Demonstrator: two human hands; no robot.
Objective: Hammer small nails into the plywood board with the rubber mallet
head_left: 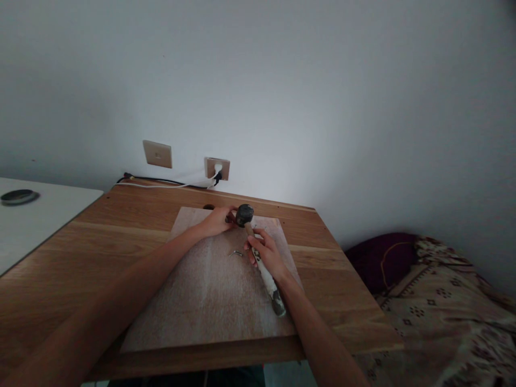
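Observation:
My right hand [266, 252] is wrapped round the handle of a hammer [264, 271], whose pale grip is worn and stained. The dark hammer head [244, 214] points away from me, just right of my left fingertips. My left hand [220, 220] is closed in a pinch near the far edge of a pale wooden board [201, 301]. Whatever its fingers hold is dark and partly hidden. A few small nails [236, 252] lie on the board between my hands. Thin marks or nails show beyond the hammer head, too small to tell.
The board rests on a wooden desk [121, 242] against a white wall. Cables [169, 185] run along its back edge to a wall socket [217, 168]. At left is a white surface with a round dark object [18, 197]; at right, patterned bedding [439, 301].

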